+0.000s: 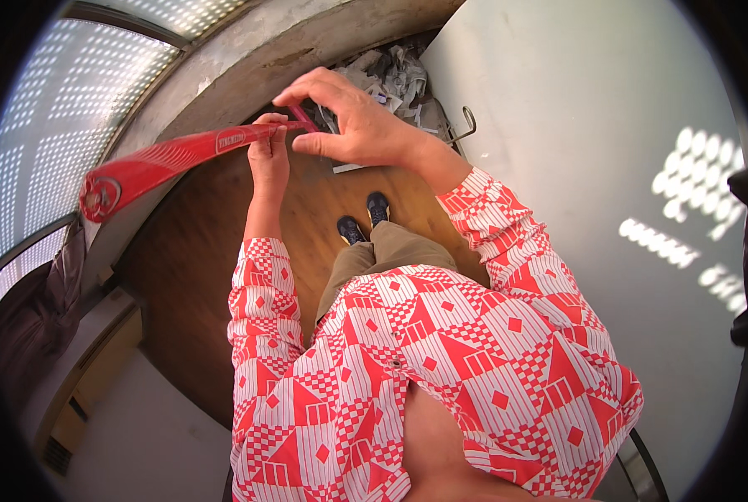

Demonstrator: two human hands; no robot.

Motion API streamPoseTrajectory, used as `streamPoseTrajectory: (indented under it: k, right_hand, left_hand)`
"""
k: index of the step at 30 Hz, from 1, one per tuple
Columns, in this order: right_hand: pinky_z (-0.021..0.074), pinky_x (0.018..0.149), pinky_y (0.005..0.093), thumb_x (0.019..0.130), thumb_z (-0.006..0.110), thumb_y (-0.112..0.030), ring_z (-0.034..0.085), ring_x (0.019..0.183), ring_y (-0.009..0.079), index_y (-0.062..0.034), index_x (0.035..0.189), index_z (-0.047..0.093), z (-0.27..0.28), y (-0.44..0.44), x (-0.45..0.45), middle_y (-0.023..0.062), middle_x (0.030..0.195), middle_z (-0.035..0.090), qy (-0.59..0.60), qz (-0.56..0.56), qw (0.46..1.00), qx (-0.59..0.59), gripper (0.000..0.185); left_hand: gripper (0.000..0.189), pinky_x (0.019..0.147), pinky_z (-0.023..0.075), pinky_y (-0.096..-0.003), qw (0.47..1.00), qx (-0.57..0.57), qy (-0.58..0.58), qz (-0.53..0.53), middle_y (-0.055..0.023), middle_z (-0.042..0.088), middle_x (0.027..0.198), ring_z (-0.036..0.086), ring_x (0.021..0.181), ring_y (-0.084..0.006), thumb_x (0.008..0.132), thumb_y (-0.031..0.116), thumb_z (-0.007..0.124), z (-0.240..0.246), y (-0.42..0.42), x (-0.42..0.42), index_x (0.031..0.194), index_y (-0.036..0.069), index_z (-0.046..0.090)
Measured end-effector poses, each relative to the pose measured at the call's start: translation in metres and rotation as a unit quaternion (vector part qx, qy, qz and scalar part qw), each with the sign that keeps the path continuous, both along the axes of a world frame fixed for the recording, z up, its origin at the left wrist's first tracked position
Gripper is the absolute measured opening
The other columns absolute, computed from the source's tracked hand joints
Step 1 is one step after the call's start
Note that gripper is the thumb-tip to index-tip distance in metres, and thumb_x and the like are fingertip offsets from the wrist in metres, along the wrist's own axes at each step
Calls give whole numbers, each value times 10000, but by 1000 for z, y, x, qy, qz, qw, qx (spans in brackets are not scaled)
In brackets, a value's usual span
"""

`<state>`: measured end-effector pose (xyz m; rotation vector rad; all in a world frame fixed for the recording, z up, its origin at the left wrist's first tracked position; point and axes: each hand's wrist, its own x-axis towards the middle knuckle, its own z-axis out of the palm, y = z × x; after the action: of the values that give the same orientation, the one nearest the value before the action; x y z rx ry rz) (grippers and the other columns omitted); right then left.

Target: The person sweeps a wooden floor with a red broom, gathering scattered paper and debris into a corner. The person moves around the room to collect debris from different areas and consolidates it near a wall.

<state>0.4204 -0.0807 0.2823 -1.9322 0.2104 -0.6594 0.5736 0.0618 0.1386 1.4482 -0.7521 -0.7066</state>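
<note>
A long red tool [179, 154], flat and bar-like and of a kind I cannot tell, slants across the upper left, its thick end pointing left and its thin end between my hands. My left hand [269, 147] grips it near the thin end, thumb and fingers around it. A pink strip or part [302, 118] sticks up at that end. My right hand [355, 122] is just to the right, its thumb and fingers spread around the thin end; whether it touches the pink part is unclear.
Crumpled paper and plastic scraps [399, 75] lie heaped in the corner. A metal handle [465, 125] juts from the pale panel [568, 125] at right. A perforated window screen [73, 94] stands at left above a worn ledge [242, 56]. Below hangs a dark curtain [41, 307].
</note>
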Motion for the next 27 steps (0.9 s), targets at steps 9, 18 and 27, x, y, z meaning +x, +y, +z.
streamPoseTrajectory:
  k: [9, 18, 27]
  right_hand:
    - [489, 663, 392, 867, 756, -209, 623, 748, 309, -60, 1069, 529, 71, 35, 38, 117, 822, 618, -71, 12, 996, 55, 339]
    - [491, 669, 393, 908, 719, -272, 606, 710, 291, -73, 1031, 534, 15, 31, 51, 100, 797, 626, -11, -52, 992, 111, 299]
    - [514, 771, 363, 853, 711, -139, 628, 872, 250, -42, 961, 610, -19, 35, 36, 94, 927, 620, 87, 23, 986, 137, 177]
  left_hand:
    - [162, 871, 485, -307, 986, 54, -82, -136, -95, 636, 986, 597, 919, -180, 999, 156, 563, 27, -4, 7, 1112, 40, 577]
    - [231, 769, 510, -310, 963, 214, -105, -122, -91, 666, 893, 621, 812, -177, 942, 156, 654, -2, 27, 8, 1135, 47, 591]
    - [248, 817, 512, -345, 952, 276, -109, -78, -125, 676, 941, 654, 860, -243, 916, 186, 686, -50, 77, -4, 1110, 54, 607]
